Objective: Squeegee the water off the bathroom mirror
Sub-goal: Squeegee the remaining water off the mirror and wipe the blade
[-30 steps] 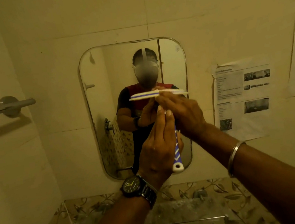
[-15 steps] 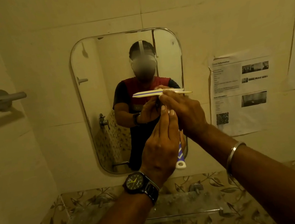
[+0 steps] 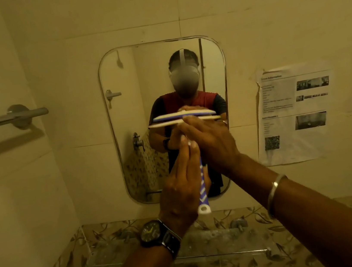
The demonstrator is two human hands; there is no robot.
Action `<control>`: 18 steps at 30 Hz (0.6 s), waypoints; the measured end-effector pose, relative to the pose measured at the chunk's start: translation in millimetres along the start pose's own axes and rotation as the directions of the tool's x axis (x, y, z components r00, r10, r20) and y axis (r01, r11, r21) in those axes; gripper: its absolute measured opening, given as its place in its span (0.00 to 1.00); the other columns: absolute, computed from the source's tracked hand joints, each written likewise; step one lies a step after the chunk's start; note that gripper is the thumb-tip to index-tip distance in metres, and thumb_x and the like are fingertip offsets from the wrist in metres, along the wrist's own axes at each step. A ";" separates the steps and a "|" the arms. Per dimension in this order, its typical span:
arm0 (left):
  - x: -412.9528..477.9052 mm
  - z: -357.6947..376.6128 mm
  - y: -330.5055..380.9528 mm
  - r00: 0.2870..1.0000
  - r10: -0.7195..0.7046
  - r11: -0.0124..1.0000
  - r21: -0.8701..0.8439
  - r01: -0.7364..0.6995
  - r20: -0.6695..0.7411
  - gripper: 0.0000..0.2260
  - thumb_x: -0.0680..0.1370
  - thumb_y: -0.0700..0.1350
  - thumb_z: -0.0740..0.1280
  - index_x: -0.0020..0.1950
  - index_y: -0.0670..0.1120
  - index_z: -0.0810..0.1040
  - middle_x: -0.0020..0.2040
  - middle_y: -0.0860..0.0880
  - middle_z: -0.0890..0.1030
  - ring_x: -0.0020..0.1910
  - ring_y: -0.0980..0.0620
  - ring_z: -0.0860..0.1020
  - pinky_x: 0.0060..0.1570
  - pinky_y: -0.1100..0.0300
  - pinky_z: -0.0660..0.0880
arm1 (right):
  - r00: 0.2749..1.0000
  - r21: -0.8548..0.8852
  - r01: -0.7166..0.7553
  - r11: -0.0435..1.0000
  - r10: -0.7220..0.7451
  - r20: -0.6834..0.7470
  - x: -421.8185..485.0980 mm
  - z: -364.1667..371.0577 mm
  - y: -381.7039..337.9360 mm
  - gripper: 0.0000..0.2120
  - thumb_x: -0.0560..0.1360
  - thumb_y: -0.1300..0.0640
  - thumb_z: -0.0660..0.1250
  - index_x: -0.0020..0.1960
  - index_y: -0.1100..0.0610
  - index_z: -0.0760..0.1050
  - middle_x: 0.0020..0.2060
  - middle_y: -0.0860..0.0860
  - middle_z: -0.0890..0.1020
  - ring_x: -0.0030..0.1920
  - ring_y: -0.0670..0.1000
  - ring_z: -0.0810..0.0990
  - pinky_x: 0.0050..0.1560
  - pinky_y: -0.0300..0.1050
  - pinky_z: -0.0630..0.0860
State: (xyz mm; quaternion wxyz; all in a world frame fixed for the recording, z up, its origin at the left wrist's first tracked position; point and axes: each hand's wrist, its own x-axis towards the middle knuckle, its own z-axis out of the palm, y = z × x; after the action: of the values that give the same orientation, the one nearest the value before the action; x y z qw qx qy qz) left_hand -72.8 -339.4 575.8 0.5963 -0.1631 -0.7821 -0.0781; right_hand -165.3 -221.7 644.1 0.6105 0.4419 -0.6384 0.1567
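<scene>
**Blade at mid-mirror, pass half made**

We had the squeegee (image 3: 169, 123) against the mirror (image 3: 127, 117) at centre frame, its blade level about halfway down the glass. Our left hand (image 3: 182, 182) held the striped handle, fingers lying nearly straight along it. Our right hand (image 3: 209, 137) curled over the neck just under the blade. We judged the lower half not yet wiped. No drops showed in the dim light, so we could not tell how dry the upper glass was.
</scene>
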 end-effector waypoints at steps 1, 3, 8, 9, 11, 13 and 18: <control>8.0 -4.9 -8.3 0.999 -0.018 1.000 0.020 0.019 -0.041 0.22 0.85 0.47 0.63 0.73 0.34 0.72 0.74 0.34 0.72 0.61 0.42 0.82 0.60 0.63 0.75 | 1.000 0.009 0.015 1.000 -0.015 -0.011 17.9 4.4 -3.5 0.15 0.81 0.55 0.67 0.61 0.63 0.81 0.57 0.62 0.84 0.58 0.62 0.84 0.55 0.60 0.83; 23.8 -14.6 -28.2 0.996 -0.039 0.998 0.040 0.043 -0.080 0.23 0.83 0.45 0.66 0.74 0.33 0.71 0.74 0.34 0.72 0.65 0.39 0.80 0.64 0.58 0.75 | 0.999 -0.014 0.030 0.999 -0.030 0.041 52.0 16.2 -8.6 0.15 0.80 0.54 0.66 0.60 0.63 0.81 0.57 0.61 0.84 0.58 0.61 0.84 0.54 0.62 0.82; 46.0 -34.4 -70.2 0.998 -0.070 0.997 0.010 0.070 -0.008 0.26 0.80 0.41 0.71 0.73 0.30 0.70 0.72 0.30 0.71 0.66 0.34 0.78 0.54 0.45 0.83 | 0.973 -0.069 -0.008 0.998 0.024 0.230 94.4 49.3 -18.3 0.15 0.81 0.50 0.65 0.61 0.60 0.79 0.59 0.57 0.83 0.60 0.57 0.82 0.57 0.58 0.79; 44.1 -35.9 -74.0 0.998 -0.061 0.998 0.015 0.061 0.010 0.26 0.79 0.40 0.73 0.72 0.29 0.70 0.72 0.30 0.72 0.66 0.34 0.78 0.54 0.44 0.83 | 0.973 -0.070 -0.022 0.997 0.038 0.227 92.8 54.1 -20.7 0.15 0.82 0.51 0.66 0.61 0.60 0.79 0.58 0.56 0.83 0.60 0.56 0.82 0.56 0.56 0.79; 35.4 -35.6 -78.1 0.999 -0.029 0.999 0.030 0.028 0.034 0.28 0.77 0.39 0.75 0.72 0.29 0.71 0.71 0.30 0.72 0.66 0.33 0.78 0.53 0.45 0.84 | 0.975 -0.087 -0.049 0.995 0.067 0.212 83.3 61.6 -25.7 0.14 0.82 0.51 0.66 0.60 0.60 0.79 0.57 0.56 0.83 0.59 0.55 0.82 0.54 0.53 0.80; 22.6 -33.3 -80.1 0.999 -0.015 0.999 0.029 0.014 0.037 0.29 0.76 0.40 0.76 0.72 0.29 0.71 0.72 0.31 0.72 0.63 0.35 0.81 0.50 0.48 0.84 | 0.974 -0.115 -0.079 0.990 0.101 0.203 70.3 66.1 -33.1 0.14 0.82 0.50 0.66 0.60 0.59 0.80 0.58 0.56 0.83 0.59 0.55 0.82 0.55 0.52 0.80; -24.2 -22.4 -86.6 0.999 0.026 0.998 0.049 -0.027 0.037 0.23 0.85 0.48 0.62 0.73 0.32 0.72 0.74 0.34 0.72 0.56 0.40 0.84 0.49 0.56 0.82 | 0.978 -0.183 -0.105 0.977 0.135 0.157 25.6 76.6 -53.8 0.17 0.77 0.52 0.76 0.60 0.60 0.82 0.62 0.59 0.83 0.63 0.58 0.82 0.62 0.54 0.78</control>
State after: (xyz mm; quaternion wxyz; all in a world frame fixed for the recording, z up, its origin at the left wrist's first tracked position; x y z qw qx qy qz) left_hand -76.9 -431.4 565.2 0.5870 -0.1599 -0.7922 -0.0478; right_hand -170.2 -318.0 633.6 0.5798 0.3591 -0.7246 0.0992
